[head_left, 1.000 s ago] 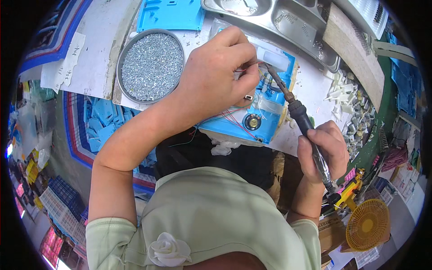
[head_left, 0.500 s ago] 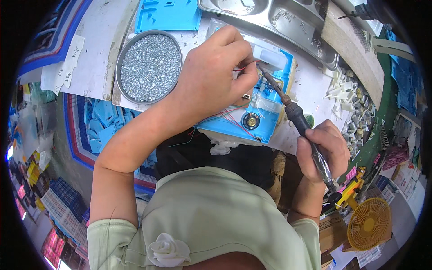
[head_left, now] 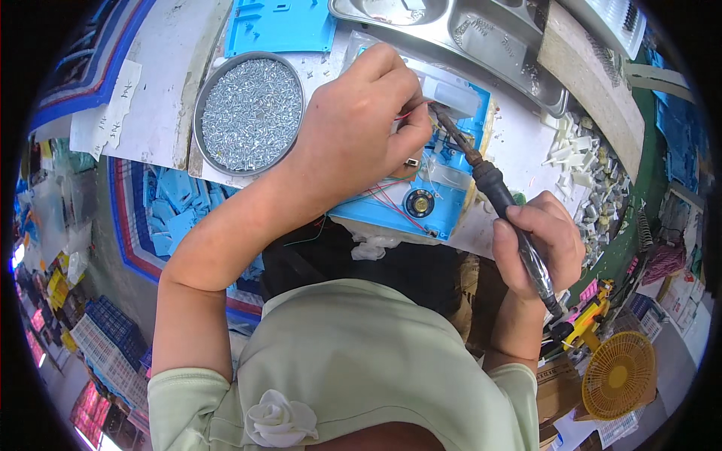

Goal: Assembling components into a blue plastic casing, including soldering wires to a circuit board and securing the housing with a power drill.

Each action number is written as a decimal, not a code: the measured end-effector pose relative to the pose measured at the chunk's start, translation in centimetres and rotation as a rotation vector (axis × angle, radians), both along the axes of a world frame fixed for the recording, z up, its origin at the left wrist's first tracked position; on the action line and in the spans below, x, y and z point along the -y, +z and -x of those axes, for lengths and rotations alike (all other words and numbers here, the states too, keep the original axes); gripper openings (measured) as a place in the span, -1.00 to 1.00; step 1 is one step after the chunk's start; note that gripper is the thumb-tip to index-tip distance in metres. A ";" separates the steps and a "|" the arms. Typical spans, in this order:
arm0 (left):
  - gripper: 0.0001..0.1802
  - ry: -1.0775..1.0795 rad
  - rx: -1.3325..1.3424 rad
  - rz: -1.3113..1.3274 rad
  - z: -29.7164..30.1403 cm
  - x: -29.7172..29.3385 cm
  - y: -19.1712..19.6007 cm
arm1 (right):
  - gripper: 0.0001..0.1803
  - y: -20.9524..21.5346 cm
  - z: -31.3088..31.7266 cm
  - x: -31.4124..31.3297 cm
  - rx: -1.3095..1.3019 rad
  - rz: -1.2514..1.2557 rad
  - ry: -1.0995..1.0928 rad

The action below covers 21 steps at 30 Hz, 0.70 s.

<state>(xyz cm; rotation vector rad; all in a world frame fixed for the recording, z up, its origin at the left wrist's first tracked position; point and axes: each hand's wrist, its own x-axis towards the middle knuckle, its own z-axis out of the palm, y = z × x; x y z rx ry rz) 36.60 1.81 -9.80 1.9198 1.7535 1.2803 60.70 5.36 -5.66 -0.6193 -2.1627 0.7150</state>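
Right hand (head_left: 538,244) grips the soldering iron (head_left: 489,184), tip at the blue casing (head_left: 421,199) on the table (head_left: 519,150). Left hand (head_left: 357,131) pinches a red wire (head_left: 410,113) there. Speaker (head_left: 419,203) already seated; the joint appears unfinished.

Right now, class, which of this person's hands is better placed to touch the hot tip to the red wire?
The right hand: it already holds the soldering iron, tip beside the red wire that the left hand pinches over the blue board.
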 end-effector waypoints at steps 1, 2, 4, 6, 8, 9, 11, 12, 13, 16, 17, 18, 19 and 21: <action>-0.88 0.002 -0.005 0.003 0.0 0.0 0.1 | -0.68 0.0 0.0 -0.1 -0.003 -0.001 0.004; -0.88 0.004 -0.006 0.003 0.0 0.1 0.1 | -0.68 0.0 0.0 -0.1 -0.005 -0.003 0.009; -0.88 0.003 -0.004 0.003 0.0 0.0 -0.1 | -0.68 -0.1 -0.1 -0.1 -0.006 -0.002 0.006; -0.88 0.005 -0.023 -0.004 -0.1 0.0 0.0 | -0.68 -0.1 -0.1 -0.1 -0.010 -0.006 0.008; -0.87 0.008 -0.044 -0.011 0.0 0.0 0.1 | -0.68 -0.1 -0.1 -0.2 -0.017 -0.012 0.014; -0.87 0.007 -0.051 -0.017 0.0 0.0 0.1 | -0.67 -0.1 -0.1 -0.3 -0.014 -0.016 0.014; -0.87 0.007 -0.059 -0.030 -0.1 -0.1 -0.1 | -0.66 -0.2 -0.1 -0.3 -0.010 -0.024 0.013; -0.87 0.009 -0.060 -0.036 -0.1 -0.1 -0.1 | -0.65 -0.1 -0.1 -0.4 0.000 -0.027 0.021; -0.87 0.012 -0.062 -0.041 -0.1 -0.1 -0.2 | -0.64 0.0 -0.2 -0.6 0.009 -0.030 0.029; -0.87 0.012 -0.061 -0.045 -0.2 0.0 -0.2 | -0.62 0.2 -0.4 -0.8 0.035 -0.038 0.050; -0.87 0.011 -0.062 -0.042 -0.2 0.0 -0.2 | -0.61 0.3 -0.5 -0.8 0.044 -0.040 0.057; -0.87 0.009 -0.064 -0.041 -0.1 0.0 -0.2 | -0.61 0.3 -0.5 -0.8 0.045 -0.040 0.061; -0.87 0.007 -0.065 -0.039 -0.1 0.0 -0.2 | -0.61 0.4 -0.5 -0.7 0.047 -0.039 0.064; -0.86 0.011 -0.065 -0.037 -0.2 0.0 -0.2 | -0.62 0.6 -0.6 -0.6 0.050 -0.036 0.066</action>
